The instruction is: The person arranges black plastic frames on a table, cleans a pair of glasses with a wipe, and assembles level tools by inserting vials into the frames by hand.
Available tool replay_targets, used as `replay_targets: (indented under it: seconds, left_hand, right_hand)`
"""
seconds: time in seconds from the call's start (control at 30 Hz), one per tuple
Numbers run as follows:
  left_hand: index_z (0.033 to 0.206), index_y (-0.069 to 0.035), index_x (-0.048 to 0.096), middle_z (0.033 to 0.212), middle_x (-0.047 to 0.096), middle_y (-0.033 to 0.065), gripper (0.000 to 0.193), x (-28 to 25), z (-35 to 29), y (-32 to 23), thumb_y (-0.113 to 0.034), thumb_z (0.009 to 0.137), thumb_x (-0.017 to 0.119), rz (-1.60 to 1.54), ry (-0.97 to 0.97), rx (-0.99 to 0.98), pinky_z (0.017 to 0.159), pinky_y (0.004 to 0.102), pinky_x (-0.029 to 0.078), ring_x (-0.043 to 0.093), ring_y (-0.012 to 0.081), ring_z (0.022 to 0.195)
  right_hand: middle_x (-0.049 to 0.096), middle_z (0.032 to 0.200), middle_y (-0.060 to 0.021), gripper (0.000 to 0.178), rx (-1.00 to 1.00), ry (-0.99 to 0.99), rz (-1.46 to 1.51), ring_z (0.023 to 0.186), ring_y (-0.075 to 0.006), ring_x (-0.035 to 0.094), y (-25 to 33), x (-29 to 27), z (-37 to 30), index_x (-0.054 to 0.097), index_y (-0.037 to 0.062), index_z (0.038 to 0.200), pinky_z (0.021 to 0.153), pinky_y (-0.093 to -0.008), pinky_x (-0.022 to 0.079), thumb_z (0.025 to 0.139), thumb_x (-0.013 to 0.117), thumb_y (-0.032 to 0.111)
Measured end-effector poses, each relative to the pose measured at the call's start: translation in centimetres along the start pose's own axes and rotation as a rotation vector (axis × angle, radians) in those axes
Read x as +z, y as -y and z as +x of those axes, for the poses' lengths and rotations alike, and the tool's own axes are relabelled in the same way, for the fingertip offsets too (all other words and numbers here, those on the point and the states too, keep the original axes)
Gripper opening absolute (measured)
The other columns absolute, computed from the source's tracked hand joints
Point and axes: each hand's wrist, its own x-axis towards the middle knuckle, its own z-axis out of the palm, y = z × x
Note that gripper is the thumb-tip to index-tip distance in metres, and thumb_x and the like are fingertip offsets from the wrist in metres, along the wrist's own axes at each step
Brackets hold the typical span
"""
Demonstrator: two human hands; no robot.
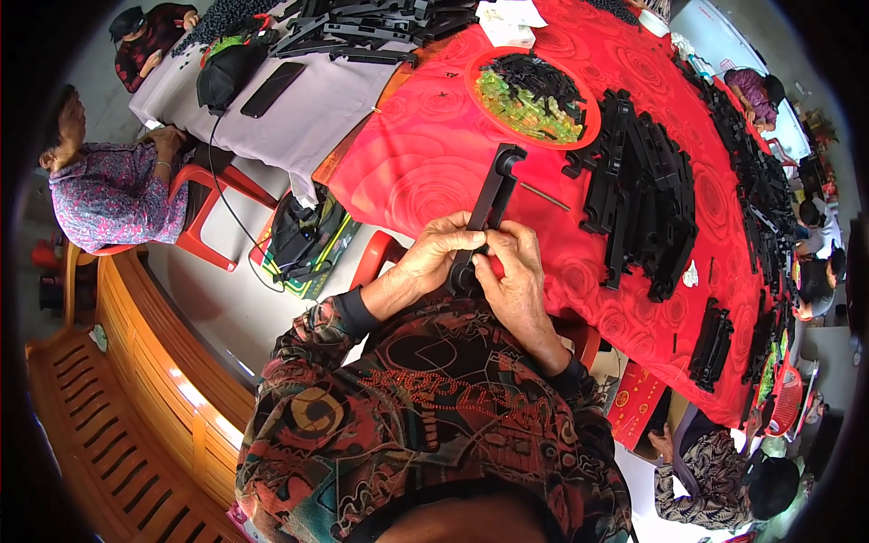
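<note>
Both my hands hold a long black plastic bracket [493,195] upright in front of my chest, at the table's near edge. My left hand [434,256] grips its left side, thumb lying across the front. On the other side my right hand [513,271] pinches at the bracket's middle; whether a small part is between those fingertips I cannot make out. Beyond the bracket sits an orange-red basin [593,122] with small black pieces and yellow-green pieces. A thin brown stick [545,196] lies on the cloth right of the bracket. Farther right is a pile of similar black brackets [638,190].
The red patterned tablecloth [416,172] covers the table. A grey-covered table [326,109] at the left bears a phone [273,89], a black cap [226,77] and more brackets [353,32]. A wooden bench [154,353] stands behind left. Several people sit around.
</note>
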Motion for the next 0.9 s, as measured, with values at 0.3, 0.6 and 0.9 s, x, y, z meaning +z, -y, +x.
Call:
replay_targets:
  seconds: [0.3, 0.6, 0.9]
  left_hand:
    - [0.101, -0.002, 0.05, 0.089, 0.057, 0.0054, 0.028, -0.1, -0.2, -1.0, -0.005, 0.077, 0.064, 0.012, 0.026, 0.115, 0.075, 0.0271, 0.049, 0.059, 0.0146, 0.08]
    - [0.107, -0.004, 0.044, 0.098, 0.058, 0.0114, 0.035, 0.7, -0.5, -1.2, 0.001, 0.076, 0.059, 0.101, 0.184, 0.136, 0.075, 0.0298, 0.049, 0.062, 0.0188, 0.082]
    - [0.11, -0.005, 0.04, 0.112, 0.055, 0.0172, 0.035, 0.3, -0.7, -1.4, 0.001, 0.077, 0.052, 0.224, 0.301, 0.105, 0.078, 0.0317, 0.048, 0.061, 0.0191, 0.079]
  right_hand:
    - [0.054, 0.1, -0.0135, 0.019, -0.018, -0.149, 0.371, 0.089, -0.0214, 0.056, 1.2, -0.5, -0.5, 0.057, 0.0005, 0.087, 0.077, -0.029, 0.046, 0.072, 0.065, -0.007]
    - [0.055, 0.096, -0.01, 0.017, 0.13, -0.263, 0.737, 0.085, -0.014, 0.055, 0.5, -3.4, -0.2, 0.053, -0.002, 0.098, 0.075, -0.0248, 0.047, 0.082, 0.055, -0.009]
    - [0.057, 0.095, -0.0086, 0.018, 0.168, -0.281, 0.685, 0.086, -0.0121, 0.056, 0.2, -4.3, -0.1, 0.054, -0.0023, 0.101, 0.076, -0.0245, 0.048, 0.083, 0.057, -0.006]
